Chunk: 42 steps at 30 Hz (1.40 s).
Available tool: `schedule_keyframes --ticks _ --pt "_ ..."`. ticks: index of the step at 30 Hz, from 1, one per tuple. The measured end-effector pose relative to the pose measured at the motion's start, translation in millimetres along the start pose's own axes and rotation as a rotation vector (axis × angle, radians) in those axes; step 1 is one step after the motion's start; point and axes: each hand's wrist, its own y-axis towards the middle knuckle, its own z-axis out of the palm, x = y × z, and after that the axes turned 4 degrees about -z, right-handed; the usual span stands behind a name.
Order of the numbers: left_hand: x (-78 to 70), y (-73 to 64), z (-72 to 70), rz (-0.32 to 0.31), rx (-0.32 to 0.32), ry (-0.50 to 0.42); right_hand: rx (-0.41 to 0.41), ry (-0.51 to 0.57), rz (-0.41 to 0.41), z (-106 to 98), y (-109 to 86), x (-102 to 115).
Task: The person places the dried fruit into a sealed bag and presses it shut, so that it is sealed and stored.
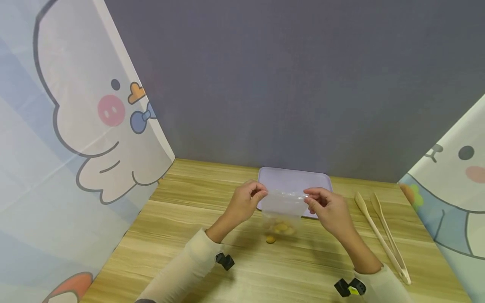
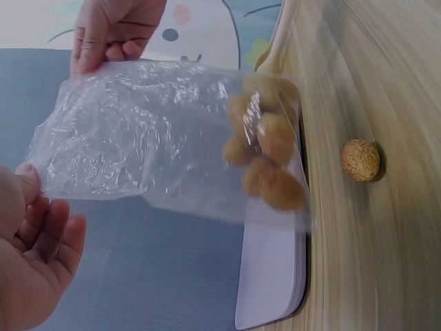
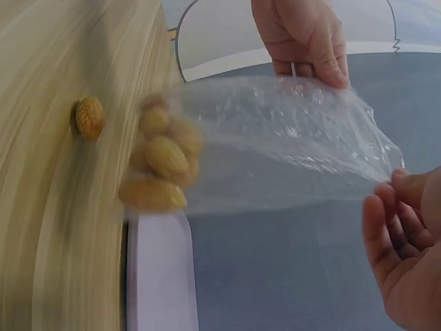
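A clear plastic bag (image 1: 284, 206) hangs between my two hands, above the wooden table. My left hand (image 1: 246, 201) pinches one upper corner of it between thumb and fingers, and my right hand (image 1: 330, 210) pinches the opposite upper corner. Several yellow-brown oval pieces (image 3: 165, 157) are gathered at the bottom of the bag; the plastic and blur soften their surface. A single loose brown piece (image 2: 360, 160), round with a rough, wrinkled, walnut-like shell, lies on the table just below the bag, touched by neither hand.
A pale purple tray (image 1: 295, 174) lies behind the bag, near the grey back wall (image 1: 288, 84). Wooden tongs (image 1: 386, 235) rest on the table to the right of my right hand. Cartoon-printed sheets (image 1: 91, 139) stand at both sides.
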Motion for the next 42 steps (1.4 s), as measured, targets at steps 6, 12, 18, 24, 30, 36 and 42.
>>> schedule_keyframes --ticks 6,12,18,24,30,36,42 --pt "-0.4 -1.1 -0.3 0.030 -0.011 0.037 0.110 -0.046 0.086 0 -1.6 -5" --pt "0.3 -1.5 -0.3 0.061 -0.016 0.028 0.156 -0.074 0.130 0 -0.5 -3" --pt "1.7 -1.6 0.0 0.080 -0.024 0.041 0.159 -0.102 0.081 0 1.6 -2" --pt "2.7 -2.2 1.1 0.083 -0.034 0.051 0.256 -0.144 0.113 -1 3.5 -3" --pt "3.9 -2.6 2.1 0.075 -0.033 0.077 0.286 -0.173 0.124 -2 3.7 -3" --pt "5.2 -3.2 2.7 0.071 -0.038 0.095 0.257 -0.256 0.068 1 2.4 -3" --pt "5.0 -3.9 3.7 0.110 -0.088 0.145 0.213 -0.304 0.003 10 1.0 3"
